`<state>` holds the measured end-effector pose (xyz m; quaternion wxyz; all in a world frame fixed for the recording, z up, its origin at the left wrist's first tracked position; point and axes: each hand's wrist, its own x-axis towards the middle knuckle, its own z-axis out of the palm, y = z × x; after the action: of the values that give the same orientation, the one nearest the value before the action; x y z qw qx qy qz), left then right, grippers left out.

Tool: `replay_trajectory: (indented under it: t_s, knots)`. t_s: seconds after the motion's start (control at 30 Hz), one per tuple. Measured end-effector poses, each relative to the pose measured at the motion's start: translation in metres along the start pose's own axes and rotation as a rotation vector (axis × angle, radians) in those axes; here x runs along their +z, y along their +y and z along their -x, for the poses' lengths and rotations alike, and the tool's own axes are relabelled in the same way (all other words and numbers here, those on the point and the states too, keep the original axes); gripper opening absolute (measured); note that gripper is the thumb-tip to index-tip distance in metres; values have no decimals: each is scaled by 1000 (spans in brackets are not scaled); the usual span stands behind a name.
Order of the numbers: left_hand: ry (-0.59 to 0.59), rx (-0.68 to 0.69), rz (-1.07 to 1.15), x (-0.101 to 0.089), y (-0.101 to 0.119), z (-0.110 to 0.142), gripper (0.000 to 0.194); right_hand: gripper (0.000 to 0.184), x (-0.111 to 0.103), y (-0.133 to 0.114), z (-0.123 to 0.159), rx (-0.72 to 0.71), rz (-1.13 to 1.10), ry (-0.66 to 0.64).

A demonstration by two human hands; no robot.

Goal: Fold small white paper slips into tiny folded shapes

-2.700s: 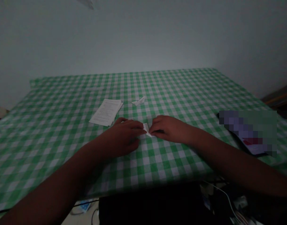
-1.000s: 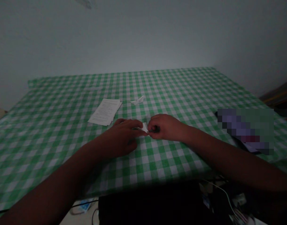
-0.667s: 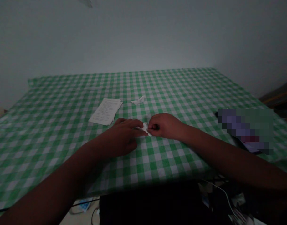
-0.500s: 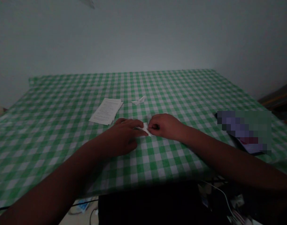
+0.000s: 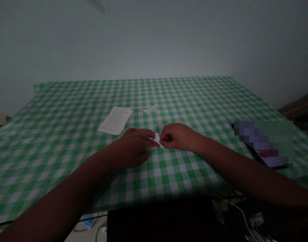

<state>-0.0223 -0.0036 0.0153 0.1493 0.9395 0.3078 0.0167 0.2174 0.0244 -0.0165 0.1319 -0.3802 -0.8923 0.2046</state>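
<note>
On the green-and-white checked tablecloth, I have my left hand, fingers parted, on the small folded white paper and my right hand seemingly pinching its edge, where too hard a tug could tear it or drag it askew.

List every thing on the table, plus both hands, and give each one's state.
Left hand: fingers extended, touching the small white paper
Right hand: curled in a pinch at the paper's right end
Small white paper: partly covered by fingers
Folded paper: creased, lying loose
Printed sheets: stacked flat, edges uneven
Dark-edged object: lying flat, mostly pixelated
Tablecloth: spread out
</note>
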Motion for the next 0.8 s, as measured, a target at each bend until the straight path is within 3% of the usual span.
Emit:
replay_trajectory:
  t_s: [0.2, 0.5, 0.8]
  knots:
    - [-1, 5, -13, 0, 0, -2, 53, 9, 1, 1, -3, 31, 22, 26]
    - [-12, -8, -7, -2, 1, -1, 54, 13, -5, -2, 3, -38, -5, -6]
    - [17, 8, -13, 1, -1, -2, 51, 11, 2, 3, -5, 47, 10, 14]
